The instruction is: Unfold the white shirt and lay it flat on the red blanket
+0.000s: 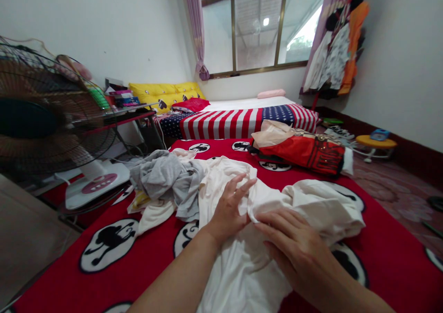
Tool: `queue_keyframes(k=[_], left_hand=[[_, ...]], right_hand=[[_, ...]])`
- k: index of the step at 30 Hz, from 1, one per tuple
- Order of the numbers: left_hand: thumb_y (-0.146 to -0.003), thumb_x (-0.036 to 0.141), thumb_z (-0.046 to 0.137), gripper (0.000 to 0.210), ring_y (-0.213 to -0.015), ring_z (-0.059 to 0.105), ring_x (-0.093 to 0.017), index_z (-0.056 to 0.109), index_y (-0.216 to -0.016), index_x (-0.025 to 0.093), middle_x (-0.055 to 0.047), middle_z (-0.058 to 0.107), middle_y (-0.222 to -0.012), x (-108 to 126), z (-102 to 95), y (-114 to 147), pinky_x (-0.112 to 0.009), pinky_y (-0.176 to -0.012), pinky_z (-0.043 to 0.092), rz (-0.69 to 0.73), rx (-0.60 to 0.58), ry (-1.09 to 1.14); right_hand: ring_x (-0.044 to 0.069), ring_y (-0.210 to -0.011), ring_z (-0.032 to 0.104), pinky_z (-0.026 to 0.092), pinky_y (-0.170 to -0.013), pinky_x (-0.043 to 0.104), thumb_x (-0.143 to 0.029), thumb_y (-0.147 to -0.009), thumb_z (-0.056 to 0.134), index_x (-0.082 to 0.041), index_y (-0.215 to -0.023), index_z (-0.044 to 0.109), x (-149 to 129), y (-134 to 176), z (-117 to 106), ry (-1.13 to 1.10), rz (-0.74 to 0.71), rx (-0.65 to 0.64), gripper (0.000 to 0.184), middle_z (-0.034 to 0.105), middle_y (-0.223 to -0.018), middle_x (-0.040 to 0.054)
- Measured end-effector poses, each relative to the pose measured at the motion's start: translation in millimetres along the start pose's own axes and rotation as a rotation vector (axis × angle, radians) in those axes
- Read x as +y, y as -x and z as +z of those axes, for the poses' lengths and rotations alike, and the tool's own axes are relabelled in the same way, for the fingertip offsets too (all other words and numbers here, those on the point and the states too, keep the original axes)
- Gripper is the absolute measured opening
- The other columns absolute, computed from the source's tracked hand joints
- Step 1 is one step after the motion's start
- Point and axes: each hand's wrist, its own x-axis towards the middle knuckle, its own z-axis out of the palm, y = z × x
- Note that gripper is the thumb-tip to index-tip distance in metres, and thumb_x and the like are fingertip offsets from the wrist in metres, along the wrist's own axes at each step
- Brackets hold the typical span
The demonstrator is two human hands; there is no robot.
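Observation:
A white garment [238, 267] lies rumpled across the red blanket in front of me. My left hand [230, 209] rests on its upper part with fingers stretched and apart. Close beside it, my right hand [294, 244] has its fingers together at a folded edge of the white cloth, which appears pinched at the fingertips. The right fingers partly hide that edge. To the right of the hands spreads a bunched off-white garment part [321, 207]; whether it belongs to the same piece I cannot tell. A heap of grey clothing [166, 179] sits at the left.
The red blanket [155, 267] has black-and-white monkey patches. A red bag [304, 151] lies on its far right part. At the left stands a fan [93, 184]. Behind are a bed with a striped cover [221, 124], a yellow cushion [152, 91] and a stool [375, 142].

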Motion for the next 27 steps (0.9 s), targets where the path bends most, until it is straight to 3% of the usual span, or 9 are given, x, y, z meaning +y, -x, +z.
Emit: queue_keyframes(k=[5, 11, 14, 18, 20, 22, 27], left_hand=[[-0.075, 0.018, 0.067, 0.042, -0.132, 0.037, -0.028, 0.065, -0.116, 0.027, -0.007, 0.040, -0.145, 5, -0.1, 0, -0.044, -0.110, 0.031, 0.127, -0.089, -0.017], [-0.079, 0.011, 0.060, 0.029, -0.129, 0.040, -0.024, 0.070, -0.102, 0.026, -0.004, 0.062, -0.123, 0, -0.6, -1, -0.041, -0.108, 0.034, 0.162, -0.095, 0.028], [-0.082, 0.014, 0.059, 0.026, -0.121, 0.048, -0.023, 0.070, -0.103, 0.024, -0.004, 0.068, -0.113, -1, -1.0, -1, -0.041, -0.106, 0.036, 0.148, -0.083, 0.109], [-0.082, 0.017, 0.059, 0.025, -0.114, 0.054, -0.024, 0.070, -0.103, 0.024, -0.006, 0.070, -0.106, -1, -1.1, -1, -0.041, -0.101, 0.042, 0.085, -0.039, 0.175], [-0.081, 0.015, 0.059, 0.024, -0.110, 0.057, -0.023, 0.070, -0.101, 0.023, -0.006, 0.071, -0.102, -2, -1.0, -1, -0.039, -0.098, 0.043, 0.060, -0.004, 0.199], [-0.081, 0.014, 0.059, 0.023, -0.105, 0.059, -0.022, 0.071, -0.098, 0.022, -0.006, 0.072, -0.097, -3, -0.8, -1, -0.037, -0.095, 0.045, 0.021, 0.042, 0.222], [-0.078, 0.015, 0.061, 0.017, -0.095, 0.063, -0.021, 0.072, -0.090, 0.020, -0.006, 0.070, -0.093, -7, 0.8, -2, -0.033, -0.087, 0.049, -0.152, 0.199, 0.243]], right_hand=[[0.022, -0.096, 0.058, 0.046, -0.086, 0.041, -0.012, -0.090, 0.047, -0.017, -0.107, 0.063, -3, 1, 7, -0.064, -0.003, -0.008, 0.023, 0.067, -0.105, 0.0096], [0.020, -0.092, 0.060, 0.048, -0.084, 0.038, -0.011, -0.089, 0.048, -0.017, -0.100, 0.065, -5, -2, 5, -0.053, -0.050, -0.037, 0.021, 0.069, -0.100, 0.0075], [0.021, -0.103, 0.059, 0.043, -0.096, 0.043, -0.012, -0.089, 0.048, -0.021, -0.104, 0.064, -2, -5, -4, 0.033, -0.059, 0.004, 0.023, 0.067, -0.111, 0.0067], [0.027, -0.122, 0.048, 0.031, -0.107, 0.054, -0.016, -0.084, 0.054, -0.023, -0.125, 0.054, 14, -5, -17, 0.253, 0.084, 0.074, 0.042, 0.055, -0.132, 0.0093], [0.032, -0.122, 0.048, 0.034, -0.104, 0.057, -0.022, -0.078, 0.062, -0.022, -0.132, 0.049, 27, -3, -22, 0.350, 0.167, 0.065, 0.055, 0.052, -0.135, 0.0112], [0.034, -0.117, 0.051, 0.041, -0.097, 0.056, -0.026, -0.074, 0.066, -0.022, -0.130, 0.051, 42, 1, -27, 0.400, 0.229, 0.028, 0.057, 0.052, -0.133, 0.0128], [0.027, -0.095, 0.065, 0.055, -0.073, 0.040, -0.028, -0.076, 0.064, -0.026, -0.102, 0.066, 63, 13, -39, 0.367, 0.325, -0.130, 0.027, 0.060, -0.121, 0.0073]])
